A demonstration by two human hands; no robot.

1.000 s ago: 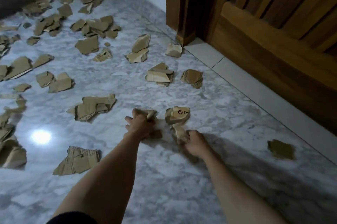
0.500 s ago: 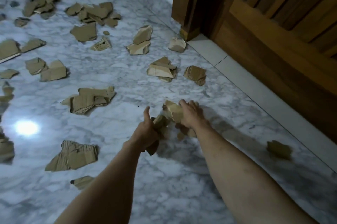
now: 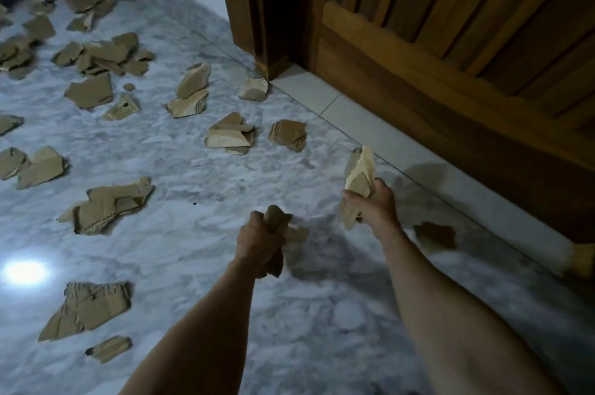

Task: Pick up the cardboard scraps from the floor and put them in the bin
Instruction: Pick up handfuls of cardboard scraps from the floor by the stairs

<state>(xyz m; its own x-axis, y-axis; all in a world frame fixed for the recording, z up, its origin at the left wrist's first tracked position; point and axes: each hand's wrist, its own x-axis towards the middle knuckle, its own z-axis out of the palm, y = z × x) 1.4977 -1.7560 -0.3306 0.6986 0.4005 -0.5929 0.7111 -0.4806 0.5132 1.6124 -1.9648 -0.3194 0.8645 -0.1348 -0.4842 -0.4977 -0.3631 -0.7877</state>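
The left hand [image 3: 261, 238] is fisted round a crumpled wad of cardboard [image 3: 279, 217], and the right hand [image 3: 373, 206] clutches a taller bundle of scraps [image 3: 360, 179] that stands upright out of its grip. Both are lifted off the marble floor [image 3: 199, 188].

Just past the right wrist, on the door side, one dark scrap [image 3: 434, 235] lies flat, plainly nearer the right hand than the left. Ahead of both hands sit two small piles [image 3: 230, 135], their long edges running across the reach. Off to the left a wide torn sheet [image 3: 108, 206] lies crosswise, closer to the left hand.

No bin shows anywhere, so which way the full hands must carry their load I cannot tell.
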